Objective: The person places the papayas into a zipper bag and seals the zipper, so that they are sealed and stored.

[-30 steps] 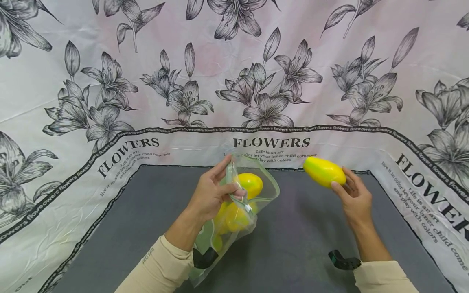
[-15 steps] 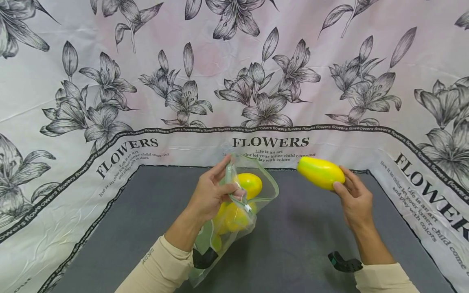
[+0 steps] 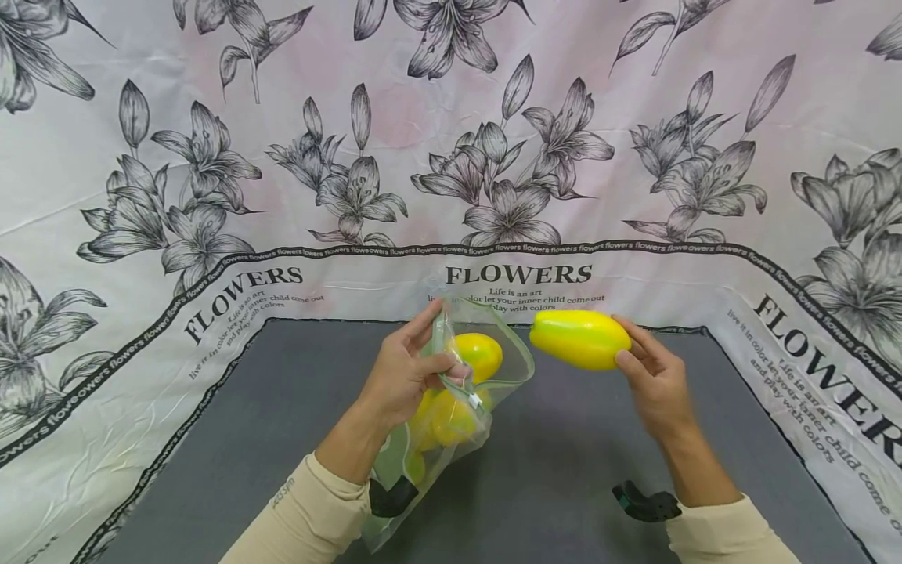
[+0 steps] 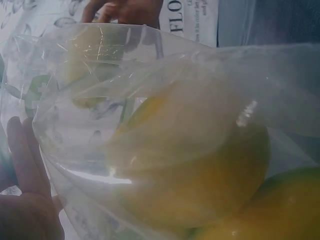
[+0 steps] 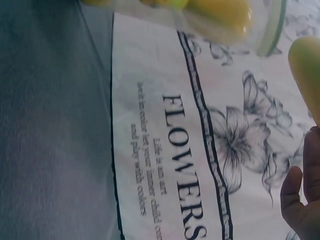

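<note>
My left hand [image 3: 402, 376] grips a clear zipper bag [image 3: 510, 384] by its mouth, thumb on the near side. Green trim and a white slider [image 3: 475, 399] run along the opening, which gapes to the right. Several yellow fruits [image 3: 454, 419] fill the bag, one of them [image 3: 482, 354] near the mouth; in the left wrist view they show blurred through the plastic. Between thumb and fingers, my right hand [image 3: 658, 384] pinches the end of a long yellow, mango-like fruit [image 3: 581, 339] with a green streak. Its free end points left, close to the bag's rim.
A dark grey table top [image 3: 282, 439] lies beneath both hands. White cloth [image 3: 380, 282] printed with flowers and lettering hangs behind and along the sides. Each wrist wears a black device, the right one [image 3: 644, 501] sticking out to the left.
My right hand has moved left with the long yellow fruit, bringing it near the bag's opening. The fruit has turned closer to level. My left hand and the bag have hardly moved.
</note>
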### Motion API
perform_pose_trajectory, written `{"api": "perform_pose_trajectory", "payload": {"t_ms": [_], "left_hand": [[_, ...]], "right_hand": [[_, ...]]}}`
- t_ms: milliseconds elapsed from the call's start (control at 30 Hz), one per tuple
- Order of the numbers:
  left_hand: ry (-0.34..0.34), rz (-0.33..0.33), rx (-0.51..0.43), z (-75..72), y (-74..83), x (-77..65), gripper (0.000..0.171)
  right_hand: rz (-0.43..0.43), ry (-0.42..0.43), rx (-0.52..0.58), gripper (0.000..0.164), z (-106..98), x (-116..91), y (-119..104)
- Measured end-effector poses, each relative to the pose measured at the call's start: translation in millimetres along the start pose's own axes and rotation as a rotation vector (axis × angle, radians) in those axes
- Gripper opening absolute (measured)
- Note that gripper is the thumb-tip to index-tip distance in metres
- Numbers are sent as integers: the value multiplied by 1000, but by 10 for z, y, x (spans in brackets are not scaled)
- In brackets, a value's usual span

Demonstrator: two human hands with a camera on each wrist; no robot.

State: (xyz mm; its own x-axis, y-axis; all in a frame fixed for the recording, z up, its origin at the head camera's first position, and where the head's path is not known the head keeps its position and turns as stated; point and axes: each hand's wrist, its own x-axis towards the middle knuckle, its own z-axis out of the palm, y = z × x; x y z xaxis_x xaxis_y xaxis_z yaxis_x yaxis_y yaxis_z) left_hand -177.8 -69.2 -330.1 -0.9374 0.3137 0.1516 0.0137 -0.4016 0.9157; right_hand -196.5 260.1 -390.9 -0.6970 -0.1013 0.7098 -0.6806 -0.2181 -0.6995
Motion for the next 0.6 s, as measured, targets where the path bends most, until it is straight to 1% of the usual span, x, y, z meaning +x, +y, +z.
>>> {"api": "perform_pose_trajectory", "payload": {"t_ms": [233, 300, 433, 600], "left_hand": [[4, -4, 9, 10, -3, -1, 84], [0, -1, 11, 11, -8, -1, 84], [-8, 6, 20, 9, -19, 3, 83], [-14, 4, 30, 9, -24, 2, 83]], "right_hand": [[97, -60, -97, 43, 189, 56, 13], [105, -84, -116, 43, 233, 66, 16], [110, -136, -115, 43, 312, 88, 39], [135, -198, -104, 44, 401, 100, 87]]}}
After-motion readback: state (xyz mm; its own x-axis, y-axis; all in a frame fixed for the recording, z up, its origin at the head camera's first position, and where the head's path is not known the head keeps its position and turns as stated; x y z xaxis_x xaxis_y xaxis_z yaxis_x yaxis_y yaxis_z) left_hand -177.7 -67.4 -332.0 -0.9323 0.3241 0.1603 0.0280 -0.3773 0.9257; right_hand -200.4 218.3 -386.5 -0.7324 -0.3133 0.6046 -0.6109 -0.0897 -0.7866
